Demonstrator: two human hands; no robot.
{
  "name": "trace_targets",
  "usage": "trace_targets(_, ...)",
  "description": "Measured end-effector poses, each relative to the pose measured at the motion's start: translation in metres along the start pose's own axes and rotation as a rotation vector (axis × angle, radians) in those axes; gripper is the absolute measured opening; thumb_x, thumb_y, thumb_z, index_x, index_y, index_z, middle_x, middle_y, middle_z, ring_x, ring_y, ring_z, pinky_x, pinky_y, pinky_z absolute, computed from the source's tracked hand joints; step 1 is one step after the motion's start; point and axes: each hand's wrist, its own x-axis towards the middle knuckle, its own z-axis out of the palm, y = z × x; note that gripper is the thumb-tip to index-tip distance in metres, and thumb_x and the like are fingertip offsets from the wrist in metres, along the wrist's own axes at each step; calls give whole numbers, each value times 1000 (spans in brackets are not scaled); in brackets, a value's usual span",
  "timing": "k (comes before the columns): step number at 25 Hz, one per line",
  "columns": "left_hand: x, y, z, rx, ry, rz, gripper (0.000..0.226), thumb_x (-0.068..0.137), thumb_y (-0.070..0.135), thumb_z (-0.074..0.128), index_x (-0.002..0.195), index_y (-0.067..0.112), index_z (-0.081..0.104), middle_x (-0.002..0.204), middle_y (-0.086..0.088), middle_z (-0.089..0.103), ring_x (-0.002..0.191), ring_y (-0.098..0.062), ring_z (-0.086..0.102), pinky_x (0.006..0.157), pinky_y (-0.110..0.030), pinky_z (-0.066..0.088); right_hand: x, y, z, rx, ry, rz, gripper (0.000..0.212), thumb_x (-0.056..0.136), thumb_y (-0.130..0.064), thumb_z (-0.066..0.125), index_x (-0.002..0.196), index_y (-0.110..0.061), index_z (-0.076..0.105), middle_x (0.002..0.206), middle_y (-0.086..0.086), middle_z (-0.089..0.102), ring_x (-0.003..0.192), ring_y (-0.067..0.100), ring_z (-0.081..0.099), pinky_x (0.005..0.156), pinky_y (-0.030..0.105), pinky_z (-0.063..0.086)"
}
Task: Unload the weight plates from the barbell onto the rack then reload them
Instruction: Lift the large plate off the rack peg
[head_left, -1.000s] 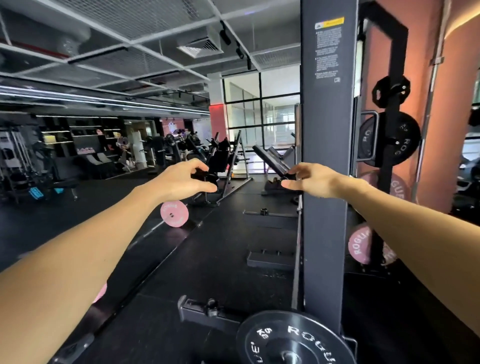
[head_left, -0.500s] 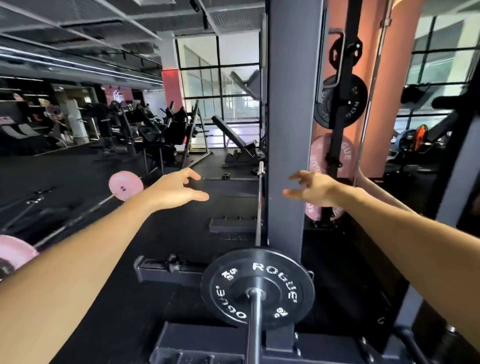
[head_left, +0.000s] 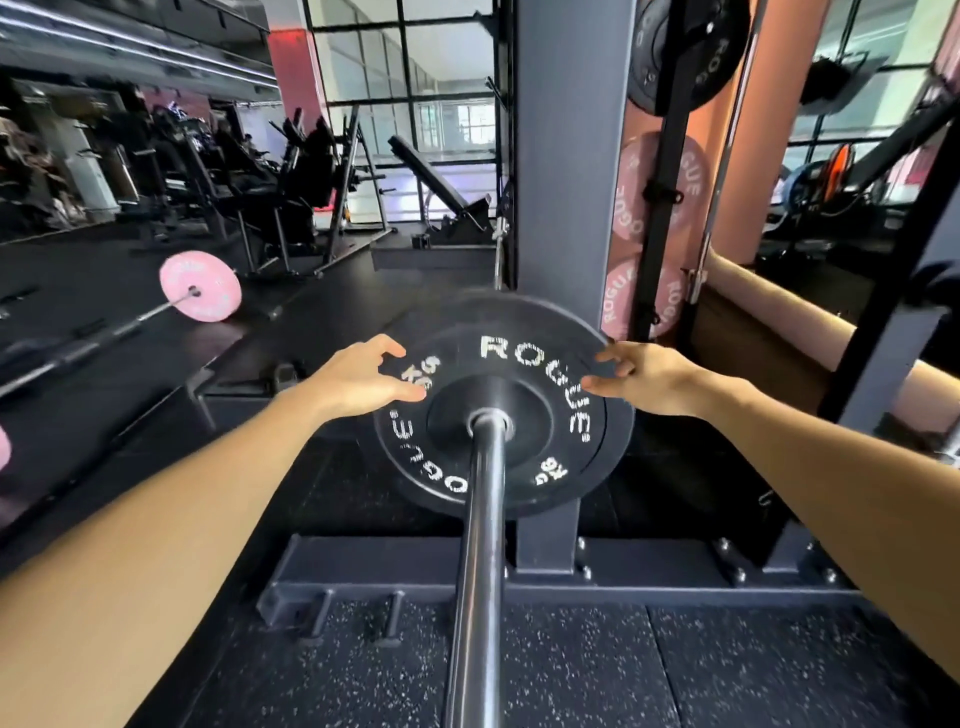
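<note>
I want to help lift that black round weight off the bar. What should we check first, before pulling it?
1. Left hand at the black plate: ok, at its left edge, fingers spread.
2. Right hand at its right edge: ok.
3. Firm grip yet: not ok, fingers not curled round the rim.
4. Collar locking the plate on the barbell: ok, none visible on the near side.
5. Free peg on the rack: cannot tell, the visible pegs hold plates.
</note>
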Motion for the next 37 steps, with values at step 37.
trace_targets(37, 89, -97, 70, -212, 416, 167, 102, 35, 53, 97, 110, 23, 35, 98, 14, 53, 96, -17, 55, 75, -28, 40, 62, 40, 92, 336, 547, 41, 104, 31, -51, 96, 110, -18, 36, 107, -7, 51, 98, 13, 48, 84, 29, 41)
